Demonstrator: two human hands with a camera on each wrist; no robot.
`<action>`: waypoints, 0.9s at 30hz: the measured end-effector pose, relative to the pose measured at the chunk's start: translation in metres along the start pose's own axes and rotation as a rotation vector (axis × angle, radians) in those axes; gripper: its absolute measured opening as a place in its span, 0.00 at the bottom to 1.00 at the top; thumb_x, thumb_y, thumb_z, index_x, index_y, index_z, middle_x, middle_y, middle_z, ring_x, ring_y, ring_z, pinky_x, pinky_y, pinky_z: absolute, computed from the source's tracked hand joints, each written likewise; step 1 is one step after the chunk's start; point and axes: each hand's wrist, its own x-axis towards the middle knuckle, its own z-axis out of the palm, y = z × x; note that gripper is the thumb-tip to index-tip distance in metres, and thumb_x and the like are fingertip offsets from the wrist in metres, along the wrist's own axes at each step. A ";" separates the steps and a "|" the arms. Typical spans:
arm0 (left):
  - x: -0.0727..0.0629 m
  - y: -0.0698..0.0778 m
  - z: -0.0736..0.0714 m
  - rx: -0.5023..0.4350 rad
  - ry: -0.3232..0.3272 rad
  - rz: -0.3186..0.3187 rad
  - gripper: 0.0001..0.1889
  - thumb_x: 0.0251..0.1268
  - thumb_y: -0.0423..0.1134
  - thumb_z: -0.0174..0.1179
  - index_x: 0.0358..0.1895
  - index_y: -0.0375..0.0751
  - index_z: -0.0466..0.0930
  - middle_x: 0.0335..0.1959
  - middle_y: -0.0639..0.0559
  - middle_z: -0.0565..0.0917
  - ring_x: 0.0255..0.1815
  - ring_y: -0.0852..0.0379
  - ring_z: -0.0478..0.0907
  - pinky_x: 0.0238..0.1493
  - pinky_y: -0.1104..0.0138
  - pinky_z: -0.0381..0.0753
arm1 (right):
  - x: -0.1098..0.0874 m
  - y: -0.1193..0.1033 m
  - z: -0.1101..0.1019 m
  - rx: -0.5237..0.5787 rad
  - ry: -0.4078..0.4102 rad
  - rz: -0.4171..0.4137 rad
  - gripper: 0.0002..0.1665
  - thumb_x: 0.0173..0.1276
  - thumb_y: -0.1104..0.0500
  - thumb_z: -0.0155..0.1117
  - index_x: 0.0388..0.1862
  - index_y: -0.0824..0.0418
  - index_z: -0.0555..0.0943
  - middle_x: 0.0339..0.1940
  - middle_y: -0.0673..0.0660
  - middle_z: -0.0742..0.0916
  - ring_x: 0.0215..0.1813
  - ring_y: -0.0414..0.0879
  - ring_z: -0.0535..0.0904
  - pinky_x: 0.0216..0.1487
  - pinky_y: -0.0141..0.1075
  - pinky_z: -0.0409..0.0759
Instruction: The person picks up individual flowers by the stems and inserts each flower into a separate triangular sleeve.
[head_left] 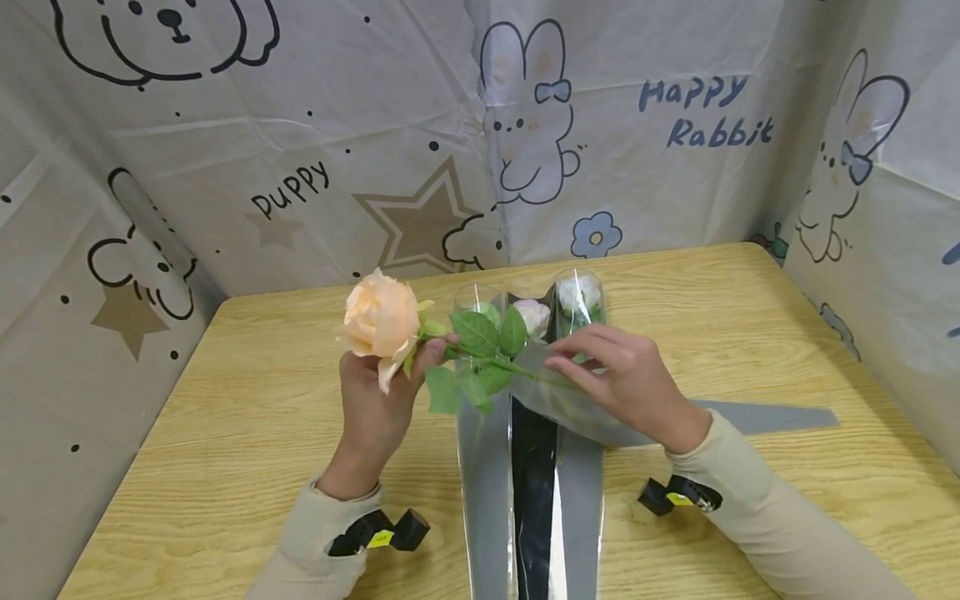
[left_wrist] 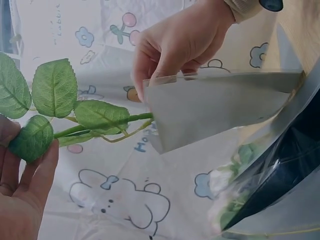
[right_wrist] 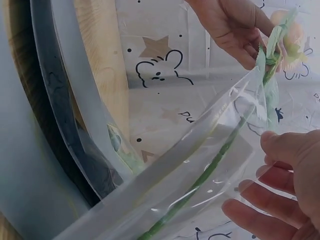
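Note:
A peach artificial rose [head_left: 382, 317] lies sideways, bloom to the left. My left hand [head_left: 378, 408] holds it just below the bloom, thumb by the stem; in the left wrist view, its fingers touch a green leaf [left_wrist: 32, 140]. The lower stem [right_wrist: 200, 175] runs inside a clear-and-grey flower sleeve [left_wrist: 215, 110]; the leaves nearest the bloom are outside it. My right hand [head_left: 626, 367] pinches the sleeve's upper edge, thumb and forefinger close together. In the right wrist view, its other fingers [right_wrist: 260, 220] hang loosely beside the film.
Several sleeved flowers lie side by side beneath: a white bloom [head_left: 579, 293], a pale pink bloom [head_left: 531, 317] and a greenish one at left. Their grey sleeve [head_left: 483, 483] and black sleeve [head_left: 534, 492] run toward the front of the wooden table [head_left: 247, 417]. Printed cloth walls surround it.

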 end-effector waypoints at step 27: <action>-0.009 -0.018 0.021 0.064 -0.130 -0.069 0.16 0.62 0.28 0.72 0.49 0.26 0.78 0.39 0.66 0.86 0.40 0.67 0.84 0.40 0.73 0.86 | 0.002 -0.009 -0.004 0.003 0.030 -0.020 0.13 0.53 0.67 0.82 0.39 0.62 0.89 0.34 0.55 0.92 0.32 0.41 0.89 0.33 0.23 0.87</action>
